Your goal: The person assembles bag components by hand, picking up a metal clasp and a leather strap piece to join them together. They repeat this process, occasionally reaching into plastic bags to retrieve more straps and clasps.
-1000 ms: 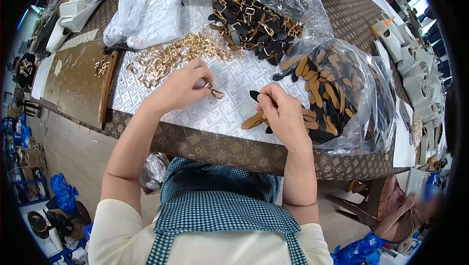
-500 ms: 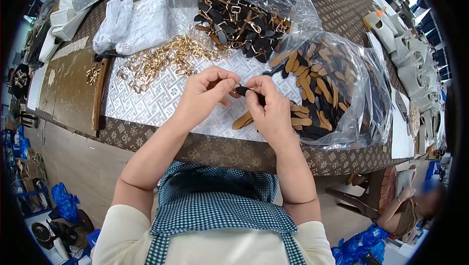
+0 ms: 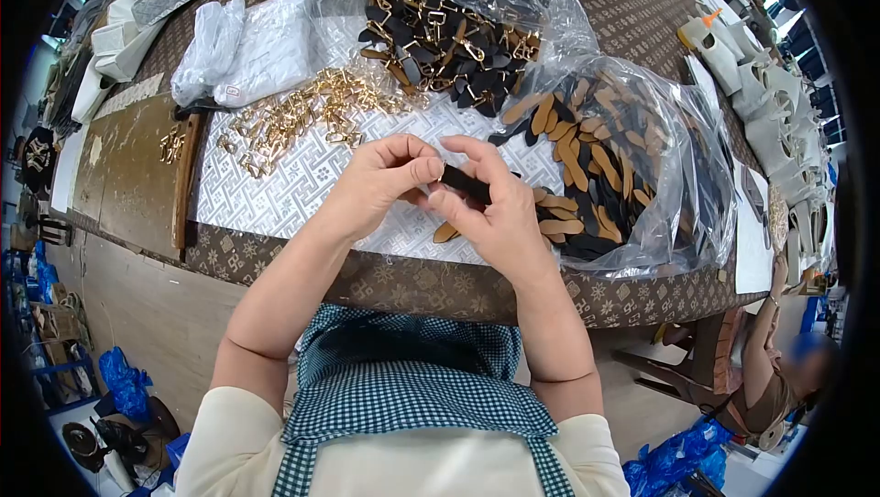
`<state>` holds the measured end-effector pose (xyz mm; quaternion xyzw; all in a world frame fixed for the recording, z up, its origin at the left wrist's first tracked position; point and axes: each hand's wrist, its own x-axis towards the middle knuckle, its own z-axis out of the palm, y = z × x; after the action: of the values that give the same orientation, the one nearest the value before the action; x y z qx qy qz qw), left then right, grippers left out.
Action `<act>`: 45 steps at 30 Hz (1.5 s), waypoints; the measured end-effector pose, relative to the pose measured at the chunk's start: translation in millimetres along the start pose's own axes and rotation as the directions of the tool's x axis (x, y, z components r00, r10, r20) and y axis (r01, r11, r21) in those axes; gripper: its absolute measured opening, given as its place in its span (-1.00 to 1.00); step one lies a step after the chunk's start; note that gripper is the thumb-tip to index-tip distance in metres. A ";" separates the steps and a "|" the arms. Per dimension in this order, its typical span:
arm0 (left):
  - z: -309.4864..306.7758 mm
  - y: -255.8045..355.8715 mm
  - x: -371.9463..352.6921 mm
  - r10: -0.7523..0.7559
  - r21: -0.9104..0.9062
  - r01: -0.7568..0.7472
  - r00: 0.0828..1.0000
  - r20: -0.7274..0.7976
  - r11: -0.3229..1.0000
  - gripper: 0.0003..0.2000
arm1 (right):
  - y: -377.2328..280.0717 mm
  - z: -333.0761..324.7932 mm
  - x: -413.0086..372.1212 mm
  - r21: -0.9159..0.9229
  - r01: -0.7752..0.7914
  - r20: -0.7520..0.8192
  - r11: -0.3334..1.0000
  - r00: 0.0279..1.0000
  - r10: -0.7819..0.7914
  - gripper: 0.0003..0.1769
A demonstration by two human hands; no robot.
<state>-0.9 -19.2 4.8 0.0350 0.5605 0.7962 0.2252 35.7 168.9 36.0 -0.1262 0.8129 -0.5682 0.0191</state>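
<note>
A black leather tab (image 3: 466, 184) is held between my two hands above the patterned sheet. My left hand (image 3: 385, 183) is closed in a pinch at the tab's left end, where a thin gold edge of a metal clasp shows; the fingers hide most of it. My right hand (image 3: 500, 208) holds the tab, its thumb below and its fingers behind and above. Beyond my left hand lies a loose pile of gold metal clasps (image 3: 316, 107). To the right of my right hand are black and tan leather tabs (image 3: 577, 167), spilling from a clear plastic bag (image 3: 683, 144).
A second clear bag (image 3: 559, 16) at the back contains tabs fitted with gold clasps (image 3: 449, 43). White plastic packets (image 3: 270, 43) lie behind the pile. A wooden board (image 3: 137, 171) is on the left. White bag pieces (image 3: 770, 130) line the right, where another person (image 3: 765, 378) sits low.
The tab has turned to show more of its black face, and my right index finger has lifted and opened away from the left fingertips. The other person's arm has risen toward the table.
</note>
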 end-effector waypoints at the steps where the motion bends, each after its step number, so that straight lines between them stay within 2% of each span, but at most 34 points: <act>1: -0.1 0.6 -0.5 0.008 0.057 -0.009 1.000 0.019 0.998 -0.79 | 3.7 5.3 1.6 0.009 0.093 -0.052 0.996 0.994 -0.092 -0.61; 4: 2.8 3.1 -1.8 0.029 0.179 -0.039 0.998 0.060 0.983 -0.77 | 15.4 7.0 1.2 -0.171 0.165 -0.126 0.971 0.974 -0.188 -0.64; 7: 6.2 3.0 -4.5 0.073 0.230 -0.082 0.996 0.050 0.970 -0.78 | 13.6 8.2 0.3 -0.181 0.121 -0.122 0.976 0.982 -0.145 -0.69; 10: 7.6 2.6 -6.3 0.127 0.286 -0.133 0.991 0.039 0.949 -0.79 | 18.8 10.2 2.4 -0.079 0.182 -0.111 0.980 0.976 -0.190 -0.73; 13: 8.2 0.5 -7.4 0.125 0.292 -0.130 0.992 0.034 0.948 -0.82 | 16.4 9.7 0.9 -0.180 0.149 -0.117 0.972 0.978 -0.171 -0.75; 16: 8.4 -0.5 -4.9 0.102 0.251 -0.104 0.995 0.022 0.962 -0.86 | 19.7 8.0 0.4 -0.187 0.133 -0.094 0.973 0.984 -0.152 -0.70; 19: 8.7 6.6 -4.8 0.053 0.195 -0.053 0.999 0.007 0.979 -0.90 | 28.8 7.6 5.1 -0.088 0.187 -0.098 0.978 0.976 -0.195 -0.62; 22: 8.1 11.5 0.5 0.048 0.190 -0.045 0.999 -0.010 0.981 -0.90 | 18.1 3.5 3.8 -0.175 0.119 -0.117 0.977 0.983 -0.141 -0.53; 24: 0.9 17.4 14.1 0.056 0.198 -0.059 0.998 0.021 0.978 -0.93 | 19.3 -1.6 6.8 -0.186 0.192 -0.254 0.964 0.938 -0.236 -0.44; 26: -0.2 31.8 30.7 0.269 0.183 -0.256 0.962 -0.048 0.949 -0.89 | 24.5 -12.4 7.6 -0.034 0.114 -0.352 0.993 0.928 -0.119 -0.55; 27: 0.7 47.1 36.3 0.345 0.214 -0.324 0.936 -0.071 0.922 -0.74 | 20.0 -17.6 5.8 -0.018 0.050 -0.364 0.999 0.930 -0.053 -0.67; 29: 2.4 70.2 39.8 0.545 0.344 -0.502 0.838 -0.034 0.794 -0.60 | 27.5 -25.9 6.0 -0.169 0.164 -0.237 0.972 0.950 -0.201 -0.72; 30: 0.7 77.4 39.3 0.567 0.359 -0.514 0.822 -0.053 0.779 -0.56 | 28.8 -27.6 7.7 -0.234 0.227 -0.166 0.945 0.949 -0.269 -0.75; 32: -11.3 91.5 25.9 0.504 0.499 -0.430 0.864 -0.016 0.752 -0.62 | 21.9 -26.4 3.7 -0.288 0.241 0.047 0.927 0.970 -0.238 -0.74; 34: -33.7 86.9 15.2 0.433 0.597 -0.316 0.899 -0.060 0.737 -0.72 | 22.2 -23.1 -1.2 -0.354 0.277 0.200 0.893 0.956 -0.217 -0.69; 35: -44.6 80.0 8.7 0.408 0.652 -0.259 0.909 -0.085 0.713 -0.73 | 22.2 -22.3 -2.7 -0.369 0.277 0.227 0.887 0.952 -0.203 -0.69; 37: -59.6 66.3 -3.7 0.361 0.857 -0.081 0.924 -0.127 0.508 -0.80 | 23.0 -21.1 -5.7 -0.407 0.272 0.277 0.872 0.946 -0.166 -0.68; 38: -63.5 60.5 -10.3 0.336 0.917 -0.019 0.933 -0.126 0.398 -0.82 | 26.0 -19.1 -6.0 -0.429 0.313 0.271 0.847 0.939 -0.210 -0.73; 39: -64.6 56.3 -16.2 0.327 0.948 -0.009 0.940 -0.101 0.317 -0.82 | 27.2 -18.2 -5.5 -0.428 0.311 0.265 0.849 0.941 -0.211 -0.74; 42: -74.7 33.9 -20.6 0.445 0.988 -0.053 0.895 -0.017 0.144 -0.81 | 28.7 -15.3 -3.5 -0.415 0.310 0.251 0.856 0.943 -0.219 -0.80; 43: -72.0 31.2 -19.6 0.398 0.962 0.009 0.909 -0.122 0.275 -0.84 | 29.6 -14.1 -2.8 -0.402 0.312 0.249 0.861 0.942 -0.225 -0.82; 45: -74.7 30.6 -18.0 0.369 0.968 0.023 0.922 -0.117 0.250 -0.87 | 28.0 -12.1 -1.5 -0.386 0.307 0.253 0.870 0.942 -0.220 -0.87</act>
<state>-17.6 -100.1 8.5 0.0958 0.9458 0.3092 -0.0272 30.0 189.4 14.1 -0.2942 0.8847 -0.3616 -0.0047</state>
